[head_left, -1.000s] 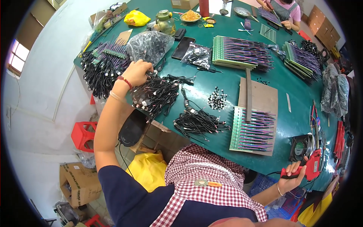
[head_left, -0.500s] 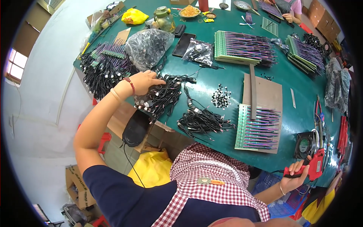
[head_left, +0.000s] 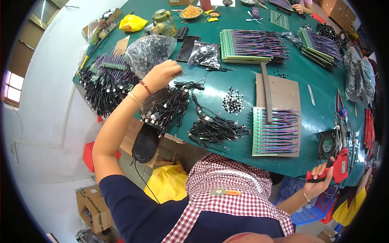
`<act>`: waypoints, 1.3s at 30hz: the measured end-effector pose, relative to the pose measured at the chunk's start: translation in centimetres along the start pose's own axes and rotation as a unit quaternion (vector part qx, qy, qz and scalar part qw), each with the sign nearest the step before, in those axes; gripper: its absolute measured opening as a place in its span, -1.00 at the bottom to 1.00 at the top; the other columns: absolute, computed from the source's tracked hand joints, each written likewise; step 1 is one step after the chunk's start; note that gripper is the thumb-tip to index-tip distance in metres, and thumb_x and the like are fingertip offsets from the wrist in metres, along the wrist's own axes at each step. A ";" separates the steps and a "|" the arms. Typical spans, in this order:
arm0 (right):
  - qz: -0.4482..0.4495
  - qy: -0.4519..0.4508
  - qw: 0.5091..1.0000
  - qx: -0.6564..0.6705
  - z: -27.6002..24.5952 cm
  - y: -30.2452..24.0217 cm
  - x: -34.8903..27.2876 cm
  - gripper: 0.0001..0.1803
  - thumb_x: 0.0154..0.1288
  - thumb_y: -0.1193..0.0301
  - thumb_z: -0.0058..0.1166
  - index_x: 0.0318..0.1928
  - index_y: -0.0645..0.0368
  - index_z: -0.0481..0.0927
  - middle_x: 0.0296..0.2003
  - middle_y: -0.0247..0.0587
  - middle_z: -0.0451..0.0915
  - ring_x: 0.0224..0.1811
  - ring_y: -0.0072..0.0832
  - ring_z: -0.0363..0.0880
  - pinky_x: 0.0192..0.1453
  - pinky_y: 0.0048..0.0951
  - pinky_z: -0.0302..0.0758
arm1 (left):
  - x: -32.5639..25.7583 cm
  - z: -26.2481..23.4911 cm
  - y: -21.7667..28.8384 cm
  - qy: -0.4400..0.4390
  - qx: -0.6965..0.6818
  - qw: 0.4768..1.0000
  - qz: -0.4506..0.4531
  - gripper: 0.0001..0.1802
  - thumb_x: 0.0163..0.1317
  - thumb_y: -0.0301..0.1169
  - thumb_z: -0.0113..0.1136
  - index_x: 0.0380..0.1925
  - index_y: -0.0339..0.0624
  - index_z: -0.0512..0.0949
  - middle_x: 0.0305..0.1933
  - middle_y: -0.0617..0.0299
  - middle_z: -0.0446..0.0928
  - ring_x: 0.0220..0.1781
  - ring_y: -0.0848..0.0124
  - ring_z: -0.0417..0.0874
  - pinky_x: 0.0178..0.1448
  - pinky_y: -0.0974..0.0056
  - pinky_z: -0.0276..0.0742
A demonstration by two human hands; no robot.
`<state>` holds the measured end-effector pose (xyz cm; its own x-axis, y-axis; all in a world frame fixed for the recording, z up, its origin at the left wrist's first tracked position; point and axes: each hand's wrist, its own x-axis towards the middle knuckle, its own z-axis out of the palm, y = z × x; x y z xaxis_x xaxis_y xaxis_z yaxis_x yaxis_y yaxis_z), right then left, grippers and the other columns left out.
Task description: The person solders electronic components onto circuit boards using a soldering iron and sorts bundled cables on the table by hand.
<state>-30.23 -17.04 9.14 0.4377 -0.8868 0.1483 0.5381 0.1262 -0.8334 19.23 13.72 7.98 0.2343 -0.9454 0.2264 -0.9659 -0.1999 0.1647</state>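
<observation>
My left hand point(head_left: 163, 74) is raised over the table's left part, just beyond a heap of black cables point(head_left: 164, 106). Its fingers are curled together; whatever they hold, if anything, I cannot make out. On the right, near the table's front edge, my right hand point(head_left: 318, 181) grips a red pistol-shaped soldering gun point(head_left: 341, 167). A smaller bundle of black cables point(head_left: 216, 131) lies nearer the front edge. Right of it, a green circuit-board panel point(head_left: 257, 131) with pink and purple wires rests on cardboard point(head_left: 279, 91). A flat grey bar point(head_left: 266, 89) lies across both.
Small black-and-white parts point(head_left: 233, 101) are piled mid-table. Stacked wired panels point(head_left: 227, 46) lie behind. A black fan point(head_left: 326, 144) stands beside the soldering gun. A plastic bag point(head_left: 148, 54), a phone point(head_left: 187, 48) and a glass jar point(head_left: 164, 24) occupy the far left. Another person's hand point(head_left: 298, 8) shows far right.
My left hand has lifted off the cable heap and moved away from me, its fingers now curled. My right hand keeps its grip on the soldering gun. The whole view has shifted slightly.
</observation>
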 end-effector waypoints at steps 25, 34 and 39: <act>0.019 0.016 1.000 0.017 0.7 1.3 0.0 -0.62 0.44 0.34 -0.29 0.15 0.31 0.19 -0.62 -0.34 0.22 -0.74 -0.67 0.15 -0.60 -0.63 0.27 | -1.1 -2.9 1.1 -0.138 0.133 0.980 -0.044 -0.67 -0.06 -0.57 0.08 -0.21 -0.09 0.46 -0.35 0.25 0.45 -0.20 0.27 0.53 -0.13 0.23 0.38; 0.014 0.005 1.000 0.009 1.0 1.3 0.1 -0.62 0.44 0.33 -0.29 0.13 0.31 0.20 -0.62 -0.34 0.22 -0.74 -0.68 0.15 -0.60 -0.65 0.27 | -1.0 0.2 3.7 -0.237 0.203 0.931 0.191 -0.42 0.07 -0.49 -0.01 0.15 0.28 0.36 -0.29 0.30 0.35 -0.23 0.38 0.48 -0.15 0.29 0.33; 0.032 -0.012 0.999 0.028 0.6 1.3 -0.8 -0.62 0.44 0.33 -0.26 0.14 0.31 0.21 -0.61 -0.35 0.21 -0.70 -0.66 0.14 -0.57 -0.63 0.26 | 1.0 1.9 3.2 -0.268 0.188 0.937 0.122 -0.86 0.05 -0.44 0.07 -0.35 0.03 0.49 -0.18 0.22 0.37 -0.20 0.33 0.53 -0.19 0.23 0.41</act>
<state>-29.43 -15.94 8.22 0.4884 -0.8658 0.1094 0.5479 0.2066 -0.8106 16.18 11.61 6.92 0.0094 -0.9481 -0.3178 -0.9777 0.0579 -0.2018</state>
